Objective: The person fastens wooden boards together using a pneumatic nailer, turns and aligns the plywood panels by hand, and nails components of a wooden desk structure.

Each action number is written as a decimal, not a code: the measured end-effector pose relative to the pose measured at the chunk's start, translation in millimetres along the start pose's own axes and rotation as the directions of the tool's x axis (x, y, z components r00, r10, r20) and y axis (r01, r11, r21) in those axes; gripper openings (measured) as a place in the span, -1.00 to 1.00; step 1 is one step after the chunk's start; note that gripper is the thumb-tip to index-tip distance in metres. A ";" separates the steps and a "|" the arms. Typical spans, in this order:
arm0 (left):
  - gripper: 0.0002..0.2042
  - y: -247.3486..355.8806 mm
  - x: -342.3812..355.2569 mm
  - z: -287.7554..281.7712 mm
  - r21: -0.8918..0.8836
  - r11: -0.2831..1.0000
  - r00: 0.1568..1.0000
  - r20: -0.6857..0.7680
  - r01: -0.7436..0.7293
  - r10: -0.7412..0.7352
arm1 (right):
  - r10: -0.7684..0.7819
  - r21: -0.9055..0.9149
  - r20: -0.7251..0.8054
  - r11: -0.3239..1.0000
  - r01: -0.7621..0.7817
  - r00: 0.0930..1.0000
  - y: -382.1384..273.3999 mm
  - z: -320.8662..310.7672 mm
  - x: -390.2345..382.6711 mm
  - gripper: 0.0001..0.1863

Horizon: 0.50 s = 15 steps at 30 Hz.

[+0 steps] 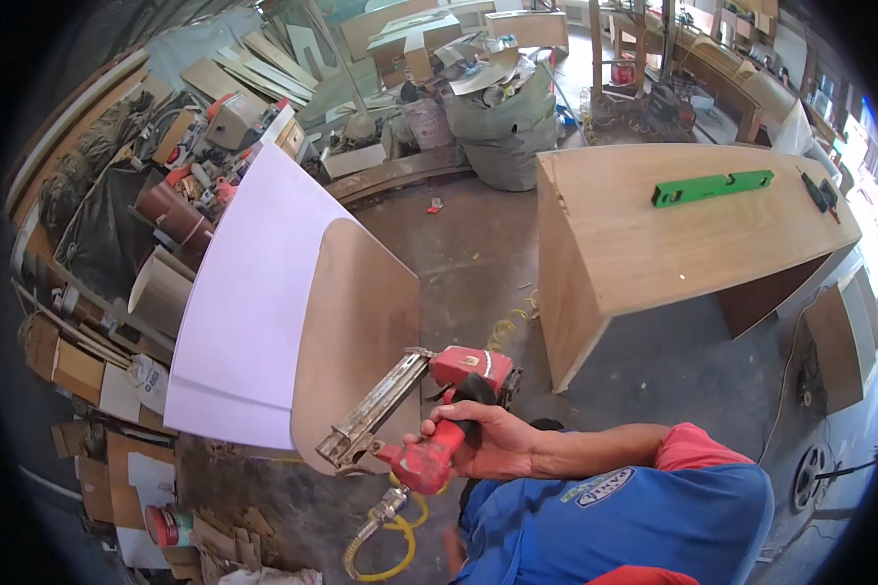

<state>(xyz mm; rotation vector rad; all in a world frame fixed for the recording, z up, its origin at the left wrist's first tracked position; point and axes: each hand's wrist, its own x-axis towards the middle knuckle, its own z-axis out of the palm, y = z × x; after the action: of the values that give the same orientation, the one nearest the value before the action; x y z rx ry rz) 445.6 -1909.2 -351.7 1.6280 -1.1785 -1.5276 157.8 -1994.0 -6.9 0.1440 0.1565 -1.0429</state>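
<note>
My right hand [483, 434] is closed round the handle of a red and black nail gun [470, 367]. Its long metal magazine [376, 409] points down to the left, over a brown wooden panel [366, 312] with rounded corners. From the handle's end hangs a yellow air hose [405, 551] with a metal coupling. The brown panel adjoins a large pale lilac-white panel [239, 292]; the gun's tip looks apart from both, though this is hard to judge. At the lower edge a blurred skin-coloured sliver, perhaps my left hand [454, 554], shows beside my blue top; its fingers cannot be made out.
On the right stands a plywood unit [576, 249], a green spirit level [714, 187] and a dark hand tool [819, 195] on top. A full sack [507, 127] stands behind. Wood offcuts [127, 487] and clutter line the left. Yellow coiled hose [510, 322] trails across the floor.
</note>
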 end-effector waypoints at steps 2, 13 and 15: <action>-0.64 108.6 52.5 11.3 -0.173 0.973 0.983 0.067 -0.156 0.170 | -0.032 0.019 0.010 0.999 0.032 0.999 -12.5 13.1 26.7 -0.90; -0.55 383.3 273.6 133.8 -0.508 0.826 0.717 0.480 -0.242 0.506 | -0.307 0.072 0.167 0.951 0.299 0.937 -160.7 15.7 148.5 -0.87; -0.51 407.1 318.3 147.5 -0.476 0.846 0.693 0.526 -0.241 0.494 | -0.320 0.049 0.159 0.947 0.317 0.934 -200.8 13.4 169.1 -0.86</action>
<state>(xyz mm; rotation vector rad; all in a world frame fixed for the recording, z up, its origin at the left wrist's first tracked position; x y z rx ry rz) 202.0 -2345.0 -152.7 0.5478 -1.3385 -1.9263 68.1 -2239.3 -35.9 0.0526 0.0164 -1.3761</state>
